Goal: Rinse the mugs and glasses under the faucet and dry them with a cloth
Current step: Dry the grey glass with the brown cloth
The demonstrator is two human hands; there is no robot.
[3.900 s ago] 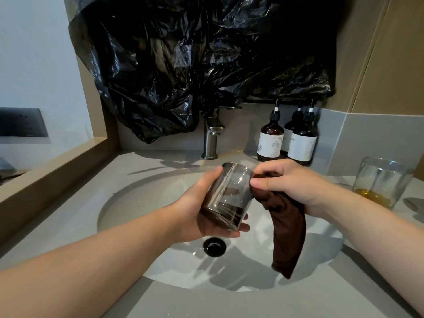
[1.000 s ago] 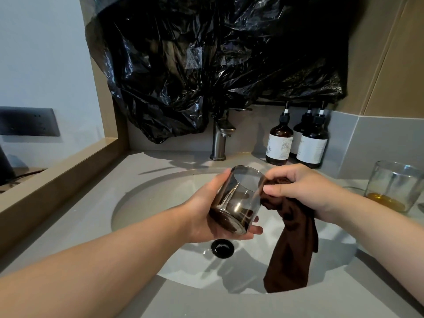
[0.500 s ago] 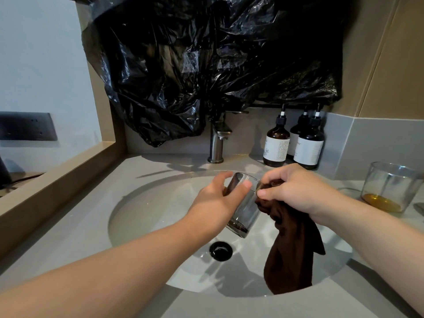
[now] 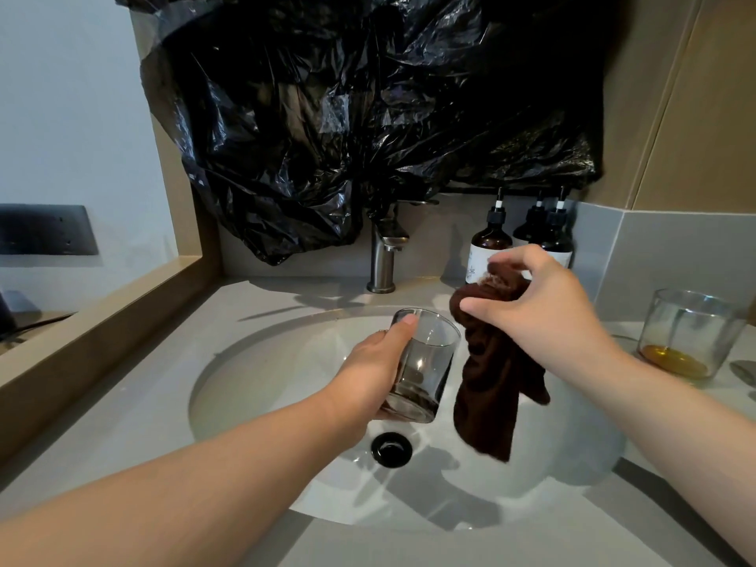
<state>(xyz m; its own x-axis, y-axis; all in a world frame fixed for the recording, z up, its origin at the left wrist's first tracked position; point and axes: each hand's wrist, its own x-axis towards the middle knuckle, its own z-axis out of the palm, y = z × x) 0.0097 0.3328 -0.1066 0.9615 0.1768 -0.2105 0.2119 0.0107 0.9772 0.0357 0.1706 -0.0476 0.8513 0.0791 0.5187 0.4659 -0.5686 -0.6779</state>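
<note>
My left hand (image 4: 374,368) grips a clear tumbler glass (image 4: 427,364) upright over the white sink basin (image 4: 262,374), thumb on its rim. Just right of the glass, my right hand (image 4: 544,317) holds a dark brown cloth (image 4: 493,386) bunched at the top, its tail hanging down into the basin. Cloth and glass are apart. A second glass (image 4: 691,333) with amber liquid in its bottom stands on the counter at the far right. The steel faucet (image 4: 384,255) stands behind the basin with no water running.
Three dark pump bottles (image 4: 491,239) stand behind my right hand by the wall. A black plastic bag (image 4: 368,116) covers the mirror above the faucet. The black drain (image 4: 391,448) sits under the glass. A wooden ledge (image 4: 102,317) borders the grey counter on the left.
The glass has turned from tilted toward the cloth to upright. My right hand has pulled the cloth out of the glass and lifted it up and to the right.
</note>
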